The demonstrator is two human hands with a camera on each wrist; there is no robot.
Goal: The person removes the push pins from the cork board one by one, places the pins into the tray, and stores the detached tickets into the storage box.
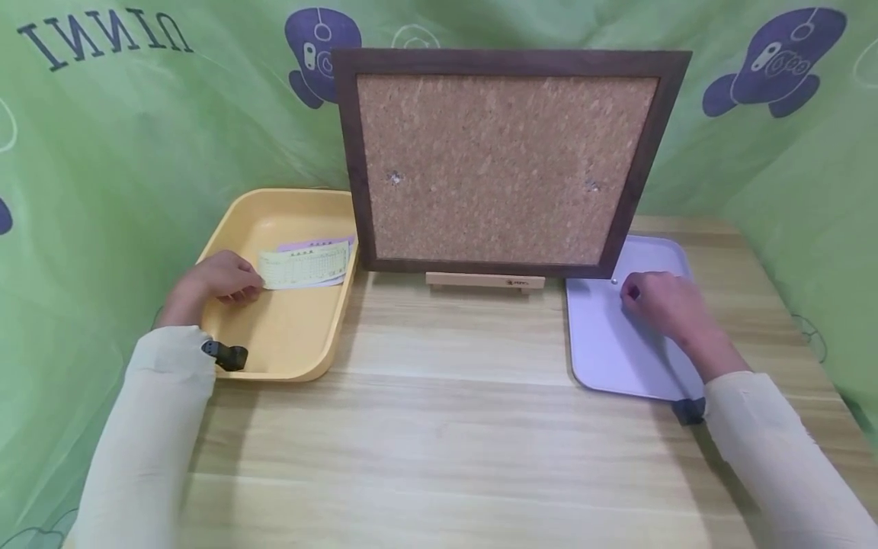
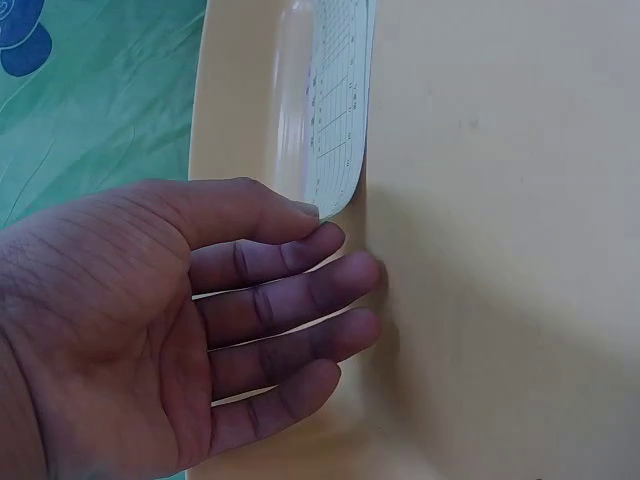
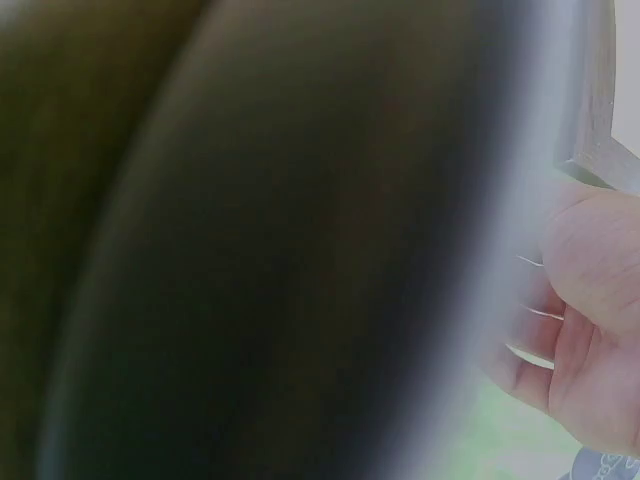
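Observation:
My left hand reaches into the yellow tray and pinches the corner of a pale yellow-green printed paper slip between thumb and index finger. In the left wrist view the slip rises from the fingertips, the other fingers spread loosely below. A lilac slip shows behind it. Over the lavender tray, my right hand has bent fingers, close to a small shiny bead-like piece. I cannot tell whether those fingers hold anything; a dark blur covers most of the right wrist view.
A dark-framed cork board stands between the trays on a small wooden stand, with two shiny spots on its cork. Its lower right corner overlaps the lavender tray in the head view. Green printed cloth hangs behind the wooden table.

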